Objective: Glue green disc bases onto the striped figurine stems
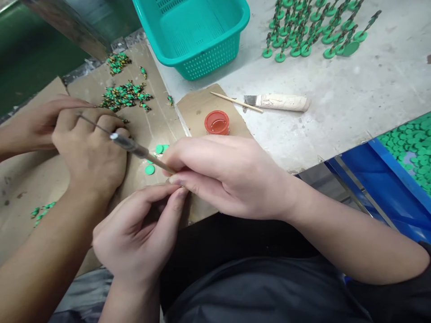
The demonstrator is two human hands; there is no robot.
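My right hand is closed around a thin stick-like tool, whose metal-coloured end points up to the left. Just below it, my left hand has thumb and forefinger pinched together, touching the right fingertips. Whatever lies between the left fingertips is too small and hidden to make out. Beside my hands are a few green discs on the cardboard. A small red cup holding clear liquid stands just beyond my right hand.
Another person's hands work at the left, near piles of small green figures. A teal basket, a wooden stick, a wrapped blade, standing figures and a blue crate of discs lie beyond.
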